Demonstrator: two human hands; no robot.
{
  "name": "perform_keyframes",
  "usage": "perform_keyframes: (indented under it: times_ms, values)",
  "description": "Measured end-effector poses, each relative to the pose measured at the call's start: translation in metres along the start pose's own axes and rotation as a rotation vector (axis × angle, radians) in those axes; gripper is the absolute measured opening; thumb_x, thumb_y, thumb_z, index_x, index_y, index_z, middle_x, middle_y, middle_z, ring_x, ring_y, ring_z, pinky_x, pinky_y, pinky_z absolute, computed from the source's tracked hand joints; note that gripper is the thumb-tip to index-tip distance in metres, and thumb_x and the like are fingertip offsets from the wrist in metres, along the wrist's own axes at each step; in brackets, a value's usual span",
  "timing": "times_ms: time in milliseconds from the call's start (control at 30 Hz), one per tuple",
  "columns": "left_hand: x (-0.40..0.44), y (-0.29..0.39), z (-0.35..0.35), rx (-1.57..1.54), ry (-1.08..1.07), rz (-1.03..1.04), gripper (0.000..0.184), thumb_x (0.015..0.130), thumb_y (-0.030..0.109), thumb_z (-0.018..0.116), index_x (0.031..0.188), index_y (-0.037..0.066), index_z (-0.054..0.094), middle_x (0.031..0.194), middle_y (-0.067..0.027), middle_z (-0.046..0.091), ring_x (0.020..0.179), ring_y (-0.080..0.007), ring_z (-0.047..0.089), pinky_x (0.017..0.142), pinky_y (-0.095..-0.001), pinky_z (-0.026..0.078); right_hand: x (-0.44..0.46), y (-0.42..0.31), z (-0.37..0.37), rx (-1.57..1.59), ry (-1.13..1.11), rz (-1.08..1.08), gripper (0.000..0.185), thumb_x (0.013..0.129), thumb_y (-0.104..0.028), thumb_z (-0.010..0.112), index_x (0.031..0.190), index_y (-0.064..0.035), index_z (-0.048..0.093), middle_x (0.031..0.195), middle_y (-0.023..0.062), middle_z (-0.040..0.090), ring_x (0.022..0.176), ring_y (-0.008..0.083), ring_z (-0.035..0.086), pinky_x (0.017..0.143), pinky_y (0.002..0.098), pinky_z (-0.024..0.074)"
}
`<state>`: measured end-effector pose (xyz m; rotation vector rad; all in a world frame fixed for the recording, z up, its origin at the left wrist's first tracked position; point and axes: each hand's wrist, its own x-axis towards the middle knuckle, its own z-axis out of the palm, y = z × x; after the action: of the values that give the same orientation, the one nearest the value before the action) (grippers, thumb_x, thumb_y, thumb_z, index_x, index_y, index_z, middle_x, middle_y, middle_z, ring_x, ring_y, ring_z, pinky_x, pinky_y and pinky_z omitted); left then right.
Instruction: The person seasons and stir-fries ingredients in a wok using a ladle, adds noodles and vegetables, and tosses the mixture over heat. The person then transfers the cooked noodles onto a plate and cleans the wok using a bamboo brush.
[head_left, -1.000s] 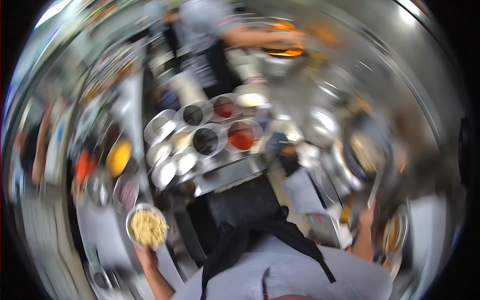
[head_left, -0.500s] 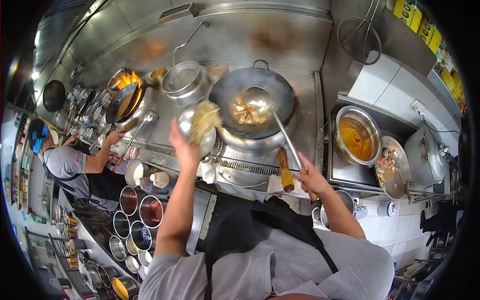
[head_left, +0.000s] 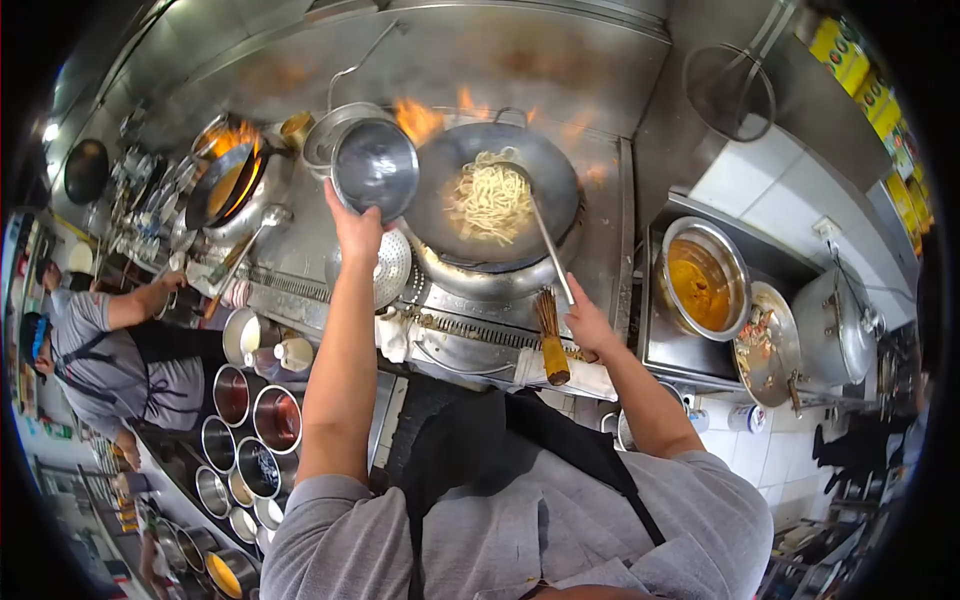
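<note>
My left hand grips the rim of an empty metal bowl, tilted, left of the large wok. Pale noodles lie in a heap in the wok, with steam above them. My right hand is closed round the long handle of a ladle, whose head rests among the noodles and is partly hidden by them. Flames rise behind the wok's back rim. Below my left hand lies a perforated strainer.
A bamboo brush stands at the stove's front edge. On the right are a bowl of orange sauce, a pan of food and a lidded pot. A co-worker stands left, near a flaming wok and seasoning pots.
The noodles have gone from the bowl in my left hand into the wok, covering the food there. The bowl now shows empty. Flames have appeared behind the wok.
</note>
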<state>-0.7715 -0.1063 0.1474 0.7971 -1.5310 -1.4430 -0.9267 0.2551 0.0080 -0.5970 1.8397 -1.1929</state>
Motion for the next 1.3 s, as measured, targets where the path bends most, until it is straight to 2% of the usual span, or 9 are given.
perform_keyframes:
  times_ms: [67,267,300,367,633,867,967,1133,1300]
  values:
    - [-0.012,-0.016,-0.033,-0.179,-0.004,-0.063,0.078,0.080,-0.009,0.047,0.148,0.015,0.016,0.132,-0.0172,0.044,0.099,-0.0322,0.063,0.058,-0.0363,0.062,0.014,0.023,0.008,-0.824,0.370,-0.098,0.086,0.088,-0.006,0.054,0.156,-0.0262,0.006,0.074,0.0196,0.063,0.064,0.0335,0.063,0.063,0.0449,0.0511]
    - [-0.122,-0.045,-0.202,-0.259,0.258,-0.199,0.047,0.086,0.001,0.047,0.130,0.007,0.036,0.104,-0.0141,0.061,0.069,-0.0229,0.067,0.044,-0.0296,0.055,0.032,0.026,0.026,-0.539,0.462,-0.096,0.084,0.087,-0.008,0.052,0.156,-0.0277,0.008,0.101,0.0295,0.065,0.088,0.0442,0.065,0.083,0.0489,0.0497]
    - [-0.151,-0.054,-0.240,-0.198,0.370,-0.206,0.042,0.085,0.001,0.048,0.127,0.005,0.041,0.101,-0.0138,0.062,0.069,-0.0222,0.066,0.043,-0.0302,0.053,0.023,-0.003,0.036,-0.500,0.427,0.102,0.080,0.087,-0.009,0.051,0.156,-0.0233,0.012,0.125,0.0302,0.057,0.105,0.0438,0.061,0.091,0.0474,0.0483]
    - [-0.231,-0.104,-0.325,-0.081,0.673,-0.178,0.036,0.084,0.002,0.050,0.120,0.002,0.049,0.096,-0.0131,0.062,0.066,-0.0208,0.064,0.041,-0.0316,0.049,0.050,0.057,0.015,-0.437,0.390,-0.288,0.073,0.089,-0.007,0.048,0.154,-0.0091,0.016,0.151,0.0232,0.033,0.118,0.0366,0.056,0.101,0.0422,0.0442]
    - [-0.609,-0.121,-0.402,0.080,1.954,-0.552,0.035,0.084,0.009,0.050,0.117,0.000,0.051,0.085,-0.0149,0.062,0.054,-0.0227,0.060,0.039,-0.0327,0.046,0.108,0.029,0.011,-0.482,0.317,-0.294,0.068,0.088,-0.008,0.053,0.150,-0.0113,0.025,0.125,0.0177,0.043,0.094,0.0282,0.053,0.080,0.0396,0.0447]
    - [-0.665,-0.075,-0.451,-0.300,2.397,0.057,0.042,0.095,0.025,0.051,0.124,-0.005,0.046,0.086,-0.0161,0.064,0.074,-0.0289,0.070,0.048,-0.0331,0.055,0.133,0.006,0.004,-0.435,0.280,-0.264,0.064,0.088,-0.009,0.057,0.147,-0.0132,0.033,0.103,0.0129,0.051,0.073,0.0209,0.051,0.061,0.0374,0.0451]
    - [-0.631,-0.111,-0.460,0.268,2.180,-0.309,0.043,0.096,0.029,0.054,0.126,-0.001,0.047,0.082,-0.0100,0.063,0.071,-0.0224,0.068,0.050,-0.0288,0.052,0.131,0.002,-0.011,-0.295,0.284,-0.235,0.062,0.088,-0.009,0.059,0.145,-0.0140,0.036,0.093,0.0108,0.055,0.064,0.0177,0.050,0.053,0.0365,0.0453]
    - [-0.443,-0.167,-0.377,0.257,1.070,-0.312,0.022,0.100,0.015,0.049,0.114,0.000,0.058,0.080,-0.0057,0.062,0.066,-0.0099,0.056,0.059,-0.0248,0.048,0.124,0.042,-0.021,0.455,0.291,-0.066,0.069,0.091,0.000,0.052,0.148,-0.0297,0.028,0.088,0.0099,0.062,0.057,0.0164,0.052,0.046,0.0324,0.0463]
    - [-0.249,-0.151,-0.210,0.312,0.006,-0.078,0.016,0.096,0.008,0.055,0.108,0.000,0.063,0.093,-0.0107,0.067,0.082,-0.0182,0.065,0.074,-0.0317,0.052,0.055,-0.029,0.061,-0.023,0.389,0.048,0.079,0.088,-0.005,0.055,0.155,-0.0206,0.016,0.083,0.0079,0.062,0.065,0.0197,0.059,0.055,0.0352,0.0499]
